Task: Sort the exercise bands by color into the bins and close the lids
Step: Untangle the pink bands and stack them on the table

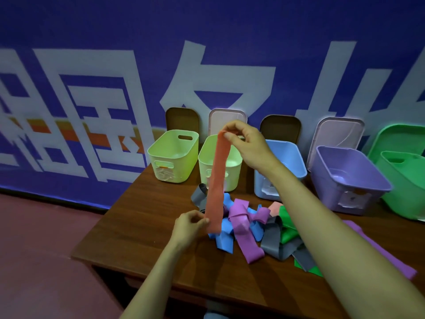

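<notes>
Orange band (216, 180) is stretched between our hands over the wooden table (142, 215): right hand (246, 141) pinches its top end, left hand (190, 224) pinches the bottom. We've got it hanging above the band pile (248, 226), in front of the pale green bin (218, 166).

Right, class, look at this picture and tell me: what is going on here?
A person holds an orange band stretched upright: the right hand pinches its top end, the left hand its bottom end. Beneath it a pile of mixed bands lies on the wooden table. Five bins stand open along the wall, lids propped behind them.
</notes>
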Demonstrator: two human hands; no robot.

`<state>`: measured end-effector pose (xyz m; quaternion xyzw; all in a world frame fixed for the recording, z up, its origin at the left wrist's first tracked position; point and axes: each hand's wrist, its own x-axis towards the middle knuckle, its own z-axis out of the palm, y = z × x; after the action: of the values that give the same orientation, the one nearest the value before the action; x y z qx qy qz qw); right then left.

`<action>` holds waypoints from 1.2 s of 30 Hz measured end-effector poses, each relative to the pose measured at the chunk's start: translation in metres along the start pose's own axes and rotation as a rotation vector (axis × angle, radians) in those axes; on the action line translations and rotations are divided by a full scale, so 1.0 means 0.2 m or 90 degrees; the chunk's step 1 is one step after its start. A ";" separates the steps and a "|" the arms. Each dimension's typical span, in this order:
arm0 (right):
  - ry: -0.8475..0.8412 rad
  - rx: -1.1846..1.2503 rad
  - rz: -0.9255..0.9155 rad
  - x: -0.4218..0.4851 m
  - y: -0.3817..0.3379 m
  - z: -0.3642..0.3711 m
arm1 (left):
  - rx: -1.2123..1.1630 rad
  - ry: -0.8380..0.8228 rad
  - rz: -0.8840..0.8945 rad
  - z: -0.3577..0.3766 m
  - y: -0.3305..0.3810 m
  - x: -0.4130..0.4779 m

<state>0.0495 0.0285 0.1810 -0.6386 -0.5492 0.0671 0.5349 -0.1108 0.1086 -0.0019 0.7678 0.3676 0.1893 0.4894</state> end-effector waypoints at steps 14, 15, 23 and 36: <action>0.166 -0.072 0.084 -0.03 0.14 -0.09 | -0.284 0.057 -0.101 0.04 -0.04 0.00; 0.172 -0.085 0.100 -0.04 0.16 -0.10 | -0.358 0.074 -0.132 0.03 -0.05 0.00; 0.117 -0.212 0.200 -0.22 0.35 0.00 | -0.668 0.284 -0.293 -0.05 -0.13 0.06; 0.019 -0.169 0.346 -0.91 0.53 0.35 | -0.029 0.352 -0.161 -0.17 -0.32 -0.14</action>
<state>-0.0011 -0.0509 -0.0192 -0.8274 -0.3542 0.1262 0.4171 -0.1753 0.1240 -0.0413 0.6238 0.5755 0.3370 0.4074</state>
